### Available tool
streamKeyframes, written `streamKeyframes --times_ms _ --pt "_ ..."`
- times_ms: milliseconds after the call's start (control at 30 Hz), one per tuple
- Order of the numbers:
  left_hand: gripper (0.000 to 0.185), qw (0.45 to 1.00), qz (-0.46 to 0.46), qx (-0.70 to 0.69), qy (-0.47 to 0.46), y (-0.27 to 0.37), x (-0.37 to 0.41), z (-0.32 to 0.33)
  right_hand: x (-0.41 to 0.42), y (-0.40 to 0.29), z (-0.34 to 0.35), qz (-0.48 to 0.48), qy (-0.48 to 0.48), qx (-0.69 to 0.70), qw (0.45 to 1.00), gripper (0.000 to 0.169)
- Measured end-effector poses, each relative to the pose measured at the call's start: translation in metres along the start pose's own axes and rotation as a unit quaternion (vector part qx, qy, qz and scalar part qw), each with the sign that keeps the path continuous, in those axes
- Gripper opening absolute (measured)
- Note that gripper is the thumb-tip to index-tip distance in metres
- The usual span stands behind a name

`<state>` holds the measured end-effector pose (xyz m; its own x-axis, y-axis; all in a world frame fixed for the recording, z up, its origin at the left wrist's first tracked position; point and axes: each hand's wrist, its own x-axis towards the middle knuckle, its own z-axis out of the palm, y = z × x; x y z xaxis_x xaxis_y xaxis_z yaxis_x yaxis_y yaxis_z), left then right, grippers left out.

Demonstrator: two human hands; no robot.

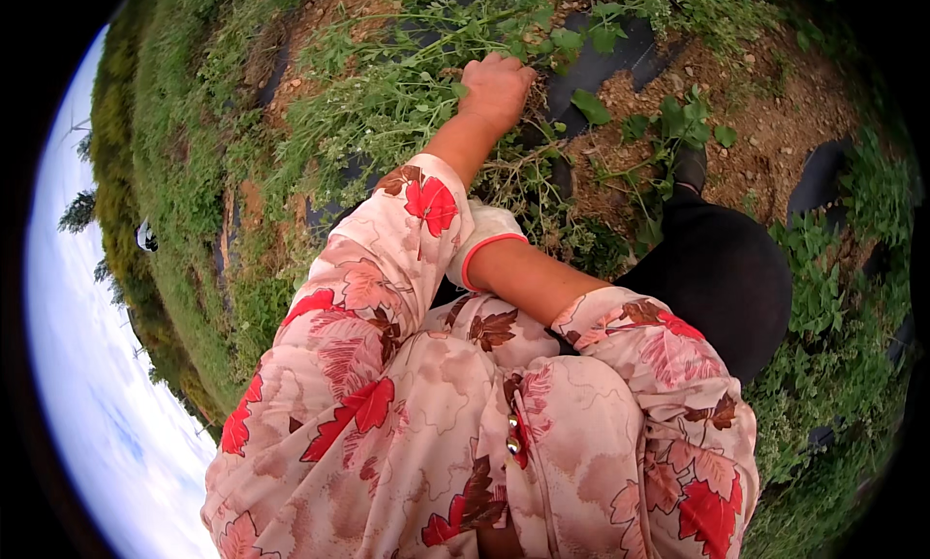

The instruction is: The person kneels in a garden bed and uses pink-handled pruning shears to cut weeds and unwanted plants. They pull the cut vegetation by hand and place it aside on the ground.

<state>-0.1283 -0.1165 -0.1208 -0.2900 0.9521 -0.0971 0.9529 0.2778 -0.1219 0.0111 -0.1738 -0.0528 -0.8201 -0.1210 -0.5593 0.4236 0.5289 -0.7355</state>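
Observation:
My left hand [498, 90], bare, reaches out at the top middle, its fingers curled into the leafy green plant stems [407, 97]; the fingertips are hidden among them. My right hand [488, 232] wears a pale glove with a red-edged cuff. It passes beneath my left forearm, and the sleeve hides most of it, so what its fingers touch cannot be seen. Thin, brownish stems [534, 163] lie just beyond the glove. A broad-leaved vine [676, 123] spreads over the soil to the right of my left hand.
Black plastic ground cover [603, 58] shows between patches of stony brown soil [770, 116]. My bent knee in black cloth [719, 290] is at the right, with a dark shoe [690, 166] above it. Dense weeds [189, 123] stretch away at the left.

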Motion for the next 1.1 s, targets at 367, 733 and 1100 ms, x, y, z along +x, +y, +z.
streamKeyframes --times_ms 367,733,1100 --pt "0.017 0.977 -0.028 0.117 -0.176 0.016 0.016 -0.001 -0.001 0.006 -0.001 0.001 -0.034 0.021 0.999 0.064" --pt "0.032 0.885 -0.082 -0.459 -0.003 0.009 0.002 -0.087 -0.032 -0.014 -0.024 0.023 0.019 -0.036 0.999 0.045" --pt "0.026 0.769 -0.237 -0.577 0.139 -0.041 -0.188 -0.176 -0.085 -0.001 -0.032 0.086 0.181 -0.069 0.977 0.042"
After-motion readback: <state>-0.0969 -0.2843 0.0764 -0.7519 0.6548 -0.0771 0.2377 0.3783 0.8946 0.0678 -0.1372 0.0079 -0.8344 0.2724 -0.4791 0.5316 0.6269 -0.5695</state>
